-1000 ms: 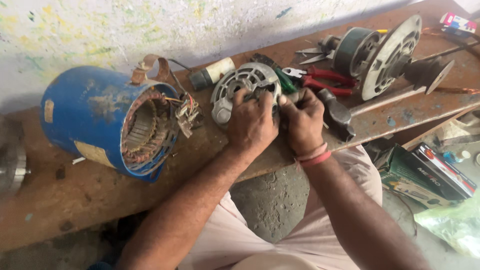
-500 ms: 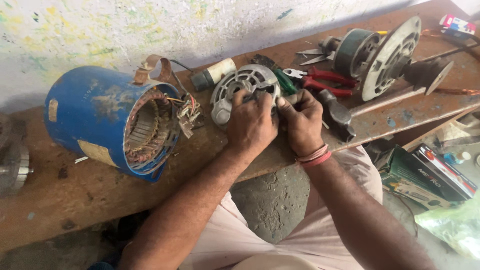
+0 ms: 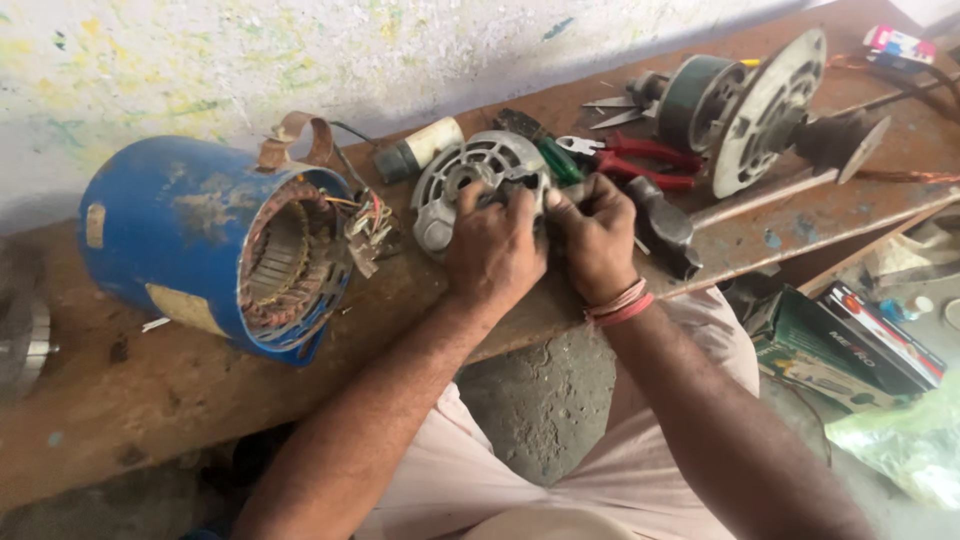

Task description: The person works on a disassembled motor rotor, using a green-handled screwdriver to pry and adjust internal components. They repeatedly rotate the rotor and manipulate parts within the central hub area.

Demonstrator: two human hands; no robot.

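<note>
Both hands, left & right, closed on grey slotted metal motor end-cover at wooden tabletop's near edge.

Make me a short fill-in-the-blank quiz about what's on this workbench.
1. Both hands, left hand and right hand, grip the grey metal ____ cover.
2. The motor shell lying on the bench is painted ____.
3. The pliers have ____ handles.
4. The right wrist wears a ____ band.

Missing words: end; blue; red; pink
</note>
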